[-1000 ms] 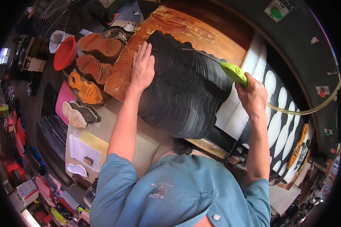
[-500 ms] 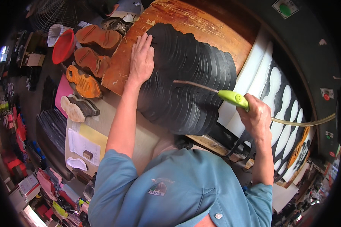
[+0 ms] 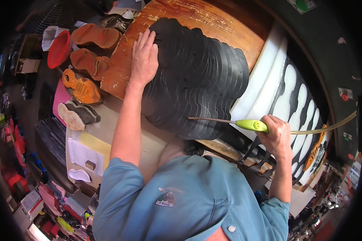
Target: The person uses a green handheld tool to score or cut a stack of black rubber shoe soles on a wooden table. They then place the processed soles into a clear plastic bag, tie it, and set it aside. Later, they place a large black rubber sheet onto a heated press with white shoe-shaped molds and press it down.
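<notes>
A fanned row of black sole-shaped sheets (image 3: 201, 76) overlaps across the bench, their curved edges lined up side by side. My left hand (image 3: 145, 62) rests along the row's left end, fingers stretched out and the thumb side touching the black sheets. In my right hand (image 3: 275, 138) is a green-handled air blow gun (image 3: 251, 125), fingers wrapped round its rear. Its long thin metal nozzle reaches left over the near part of the sheets. A clear yellowish hose (image 3: 326, 131) runs from behind that hand to the right.
The sheets lie on a worn wooden board (image 3: 116, 78). White sheets (image 3: 261, 80) and a black sheet with white sole shapes (image 3: 287, 86) lie to the right. Orange sole-shaped blocks (image 3: 84, 89), a red bowl (image 3: 60, 49) and papers (image 3: 82, 150) sit left.
My right hand has brought the blow gun nearer to me, its nozzle sweeping from the sheets' middle to their near part. The left hand stays at the row's left end.
</notes>
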Motion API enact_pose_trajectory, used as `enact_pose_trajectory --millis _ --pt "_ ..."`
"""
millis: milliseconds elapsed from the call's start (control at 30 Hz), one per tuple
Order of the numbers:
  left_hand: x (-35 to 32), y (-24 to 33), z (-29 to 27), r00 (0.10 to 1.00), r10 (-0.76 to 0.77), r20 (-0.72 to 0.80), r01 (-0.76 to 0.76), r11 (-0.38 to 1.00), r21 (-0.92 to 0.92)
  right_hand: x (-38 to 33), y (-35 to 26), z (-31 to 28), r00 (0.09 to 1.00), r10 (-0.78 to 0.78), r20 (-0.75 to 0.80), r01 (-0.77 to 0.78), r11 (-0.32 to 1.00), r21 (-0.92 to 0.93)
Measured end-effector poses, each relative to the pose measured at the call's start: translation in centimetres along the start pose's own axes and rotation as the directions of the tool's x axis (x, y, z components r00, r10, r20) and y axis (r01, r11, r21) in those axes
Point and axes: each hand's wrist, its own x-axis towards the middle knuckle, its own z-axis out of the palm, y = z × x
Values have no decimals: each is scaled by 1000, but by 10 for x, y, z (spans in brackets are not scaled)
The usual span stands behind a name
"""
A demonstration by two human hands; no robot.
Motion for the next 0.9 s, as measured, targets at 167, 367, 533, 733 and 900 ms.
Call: enact_pose_trajectory --millis 167,367,533,733,900 --pt "-1 -3 3 999 22 -25 -22 1000 -5 -33 15 -16 998 59 27 -58 998 -24" --pt "-2 -6 6 998 51 -33 -51 999 1 -48 20 -19 947 283 -150 -301 947 -111" --pt "-1 -5 4 998 56 -24 -56 998 7 -40 35 -16 912 358 -199 -386 914 -125" --pt "-1 1 -1 1000 5 3 -5 1000 11 -44 64 -25 887 349 -303 -402 906 -134" --pt "0 6 -5 999 -25 33 24 1000 20 -57 68 -33 924 358 -133 -375 917 -135"
